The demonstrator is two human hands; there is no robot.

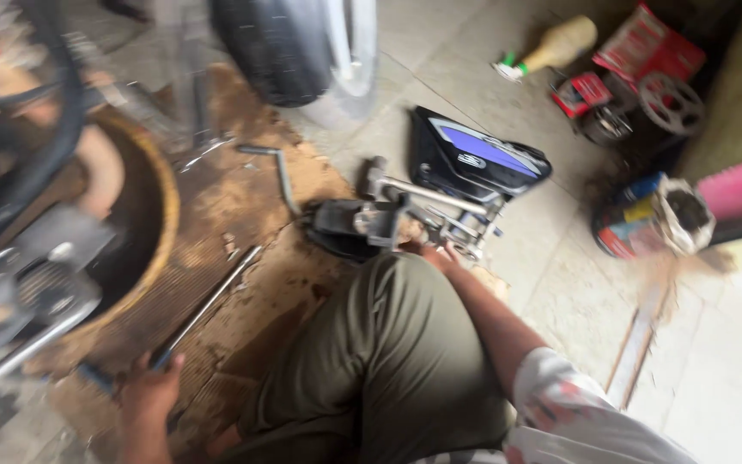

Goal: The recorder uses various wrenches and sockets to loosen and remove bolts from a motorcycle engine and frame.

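Two hands work at floor level, well apart. The left hand (149, 388), at about 7 o'clock in the view, is closed around the dark grip end of a long metal rod (208, 308), which lies on the rust-stained floor (242, 206) and runs diagonally up toward 1 o'clock. The right hand (433, 254), near the centre, rests against a grey metal assembly (397, 216) of brackets and a bar; only a few fingers show past the knee, so whether they are closed on a part cannot be told. The person's knee, in olive trousers (380, 361), lies between the two hands, and a patterned white sleeve (560, 404) shows at 5 o'clock.

Just beyond the assembly, toward 1 o'clock, lies a black side panel with a blue stripe (474, 159). At 11 o'clock from the assembly a bent metal lever (278, 167) lies on the floor. A black tyre (281, 43) stands at 12 o'clock. At 9 o'clock a round brown basin (143, 206) sits beside blurred machine parts (27, 283). At 2 o'clock lie a tan bottle with a green cap (556, 43), red boxes (646, 51) and a spoked wheel part (670, 101); at 3 o'clock, a plastic bag of dark material (684, 215) beside coloured tins.
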